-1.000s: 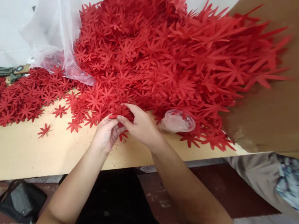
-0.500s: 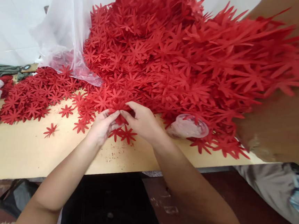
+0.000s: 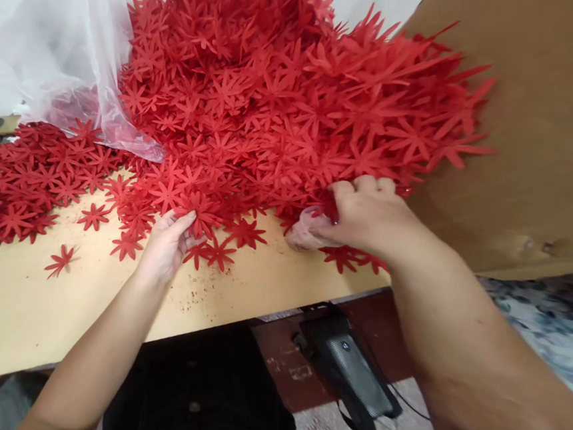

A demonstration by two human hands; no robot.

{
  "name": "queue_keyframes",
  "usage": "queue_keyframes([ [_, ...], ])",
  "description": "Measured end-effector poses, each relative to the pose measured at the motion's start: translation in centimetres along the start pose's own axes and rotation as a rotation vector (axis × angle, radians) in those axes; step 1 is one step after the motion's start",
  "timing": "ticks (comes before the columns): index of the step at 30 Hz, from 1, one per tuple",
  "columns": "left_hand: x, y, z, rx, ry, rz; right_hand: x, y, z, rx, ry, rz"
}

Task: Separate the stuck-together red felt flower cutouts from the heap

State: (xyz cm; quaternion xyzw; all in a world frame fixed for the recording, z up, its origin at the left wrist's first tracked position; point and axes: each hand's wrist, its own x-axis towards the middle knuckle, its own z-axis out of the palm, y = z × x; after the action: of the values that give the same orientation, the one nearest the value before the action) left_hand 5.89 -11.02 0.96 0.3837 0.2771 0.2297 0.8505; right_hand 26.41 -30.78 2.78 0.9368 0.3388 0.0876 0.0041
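A big heap of red flower-shaped cutouts (image 3: 276, 100) covers the back of the beige tabletop (image 3: 46, 321). My left hand (image 3: 166, 248) lies at the heap's front edge, thumb and fingers pinching a red flower cutout (image 3: 201, 209); two loose flowers lie just right of it. My right hand (image 3: 367, 212) reaches to the right and curls over a small clear plastic cup (image 3: 305, 233) half buried under flowers, thumb below it and fingers above. What the cup holds is hidden.
A clear plastic bag (image 3: 64, 55) hangs over the heap's left side. A brown cardboard sheet (image 3: 525, 129) leans at the right. More flowers (image 3: 23, 178) spread at the left. A black pedal (image 3: 347, 374) sits on the floor; patterned cloth (image 3: 548, 318) shows at right.
My right hand left the flower that both hands held and moved right onto the plastic cup. My left hand stayed at the heap's edge. The view shifted.
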Motion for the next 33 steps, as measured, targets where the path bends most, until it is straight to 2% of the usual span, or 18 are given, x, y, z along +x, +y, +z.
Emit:
queue_keyframes([
  [4, 0.0, -0.2, -0.3, 0.018, 0.018, -0.005, -0.6, -0.2, -1.6, -0.067, -0.103, -0.024],
  [6, 0.0, -0.2, -0.4, 0.031, 0.016, -0.005, -1.5, -0.1, -3.0, -0.048, -0.041, -0.070],
  [8, 0.0, -0.3, -0.3, 0.032, 0.003, -0.004, -2.4, -1.0, -4.1, 0.129, 0.083, -0.128],
  [10, -0.1, -0.6, -0.2, 0.032, -0.028, -0.018, -3.1, -3.5, -4.3, 0.468, 0.159, -0.192],
  [12, -0.2, -0.9, -0.2, 0.038, -0.067, -0.047, -3.2, -7.2, -3.6, 0.764, 0.059, -0.267],
  [15, -0.5, -1.1, -0.5, 0.024, -0.078, -0.083, -2.4, -12.6, -1.3, 0.922, -0.015, -0.314],
  [18, -0.5, -1.0, -1.0, -0.021, -0.044, -0.091, -1.4, -15.5, 0.9, 1.137, -0.072, -0.286],
  [22, -0.2, -1.1, -1.1, -0.014, -0.088, -0.064, -0.6, -15.5, 2.0, 1.391, -0.067, -0.222],
  [26, -0.1, -1.2, -1.0, 0.034, -0.039, -0.017, -0.1, -15.1, 2.2, 1.453, 0.035, -0.119],
  [31, -0.2, -1.2, -0.8, 0.008, 0.009, -0.006, 0.0, -16.3, 2.1, 1.587, 0.162, 0.003],
  [33, -0.2, -1.2, -0.9, 0.011, 0.016, -0.005, 0.0, -16.8, 1.7, 1.589, 0.184, 0.000],
])
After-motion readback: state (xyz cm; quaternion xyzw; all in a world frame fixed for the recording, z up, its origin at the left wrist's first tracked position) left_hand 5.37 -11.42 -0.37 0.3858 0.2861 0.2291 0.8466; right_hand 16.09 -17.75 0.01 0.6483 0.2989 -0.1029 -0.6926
